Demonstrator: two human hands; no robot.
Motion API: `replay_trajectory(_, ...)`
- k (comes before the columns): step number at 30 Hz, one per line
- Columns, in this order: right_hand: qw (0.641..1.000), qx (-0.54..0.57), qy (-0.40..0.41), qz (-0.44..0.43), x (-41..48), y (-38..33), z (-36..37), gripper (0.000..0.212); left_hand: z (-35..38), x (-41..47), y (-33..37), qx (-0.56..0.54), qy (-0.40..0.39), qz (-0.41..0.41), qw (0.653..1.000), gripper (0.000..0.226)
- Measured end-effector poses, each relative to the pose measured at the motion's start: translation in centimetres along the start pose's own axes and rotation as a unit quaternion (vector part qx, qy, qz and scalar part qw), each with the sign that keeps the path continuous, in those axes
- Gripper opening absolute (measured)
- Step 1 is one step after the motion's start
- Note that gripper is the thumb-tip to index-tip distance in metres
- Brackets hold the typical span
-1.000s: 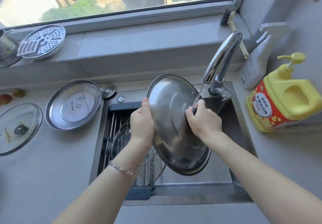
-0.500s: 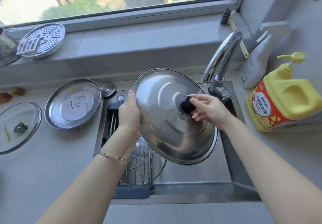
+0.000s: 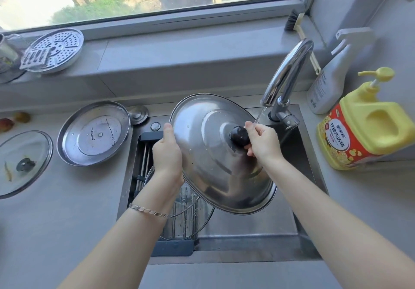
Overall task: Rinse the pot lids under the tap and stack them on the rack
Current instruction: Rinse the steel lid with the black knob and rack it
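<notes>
A large steel pot lid [image 3: 215, 154] with a black knob [image 3: 239, 136] is held tilted over the sink, its domed top facing me. My left hand [image 3: 167, 154] grips its left rim. My right hand [image 3: 261, 141] has its fingers round the knob, under a thin stream from the tap [image 3: 285, 75]. Below, a glass lid [image 3: 186, 201] lies on the dark rack [image 3: 143, 160] in the sink's left half. On the counter to the left lie a steel lid [image 3: 94, 132], upside down, and a glass lid [image 3: 22, 162].
The sink [image 3: 289, 207] has free room on its right half. A yellow soap bottle [image 3: 368, 127] and a white spray bottle [image 3: 330, 79] stand at the right. A perforated steamer plate [image 3: 56, 49] and a brush [image 3: 294, 22] rest on the windowsill.
The lid has been turned so its knob side faces me, and it sits a little lower than half a second ago. My right hand has closed round the knob under the water.
</notes>
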State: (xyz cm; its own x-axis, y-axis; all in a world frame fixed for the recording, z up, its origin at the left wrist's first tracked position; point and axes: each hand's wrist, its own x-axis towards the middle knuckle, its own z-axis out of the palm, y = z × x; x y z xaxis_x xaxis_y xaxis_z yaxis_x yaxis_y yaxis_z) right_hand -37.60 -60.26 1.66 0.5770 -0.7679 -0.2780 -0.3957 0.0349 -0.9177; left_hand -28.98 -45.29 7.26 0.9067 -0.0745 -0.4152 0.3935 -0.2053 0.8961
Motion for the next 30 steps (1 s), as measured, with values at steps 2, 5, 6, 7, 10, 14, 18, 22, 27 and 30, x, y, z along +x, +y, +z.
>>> replay_trajectory(2,0.997,-0.066,-0.027,-0.007,-0.7,-0.2,0.5,0.035,0.1,-0.1,0.2,0.010,-0.001,0.006,1.000,0.044)
replay_trajectory(5,0.978,-0.205,-0.028,0.023,-1.4,-0.4,0.6,0.045,0.5,0.0,0.2,0.057,-0.021,0.028,0.998,0.041)
replay_trajectory(6,0.967,-0.251,-0.040,0.025,-1.5,-0.1,0.5,0.046,0.8,0.1,0.2,0.086,-0.032,0.043,0.995,0.037)
replay_trajectory(7,0.952,-0.298,-0.063,0.030,-1.5,0.4,0.2,0.048,1.1,0.1,0.2,0.121,-0.044,0.063,0.990,0.037)
replay_trajectory(10,0.917,-0.372,-0.132,0.056,-1.7,2.3,-1.0,0.048,2.8,-0.5,0.0,0.199,-0.108,0.106,0.968,0.045)
replay_trajectory(14,0.919,-0.357,-0.142,0.086,-1.9,4.1,-4.0,0.055,5.9,-2.0,-0.2,0.264,-0.194,0.120,0.937,0.046)
replay_trajectory(18,0.929,-0.345,-0.096,0.093,-1.4,5.3,-7.3,0.045,9.5,-2.6,0.1,0.327,-0.239,0.116,0.907,0.041)
replay_trajectory(22,0.934,-0.333,-0.094,0.094,-1.1,5.9,-9.1,0.033,12.0,-2.6,0.6,0.356,-0.273,0.120,0.885,0.032)
replay_trajectory(27,0.944,-0.302,-0.092,0.095,-1.1,6.3,-9.2,0.026,12.9,-2.0,1.6,0.383,-0.284,0.161,0.864,0.027)
replay_trajectory(30,0.957,-0.276,-0.042,0.079,-1.1,6.0,-8.9,0.028,11.5,-2.1,1.7,0.392,-0.285,0.181,0.856,0.029)
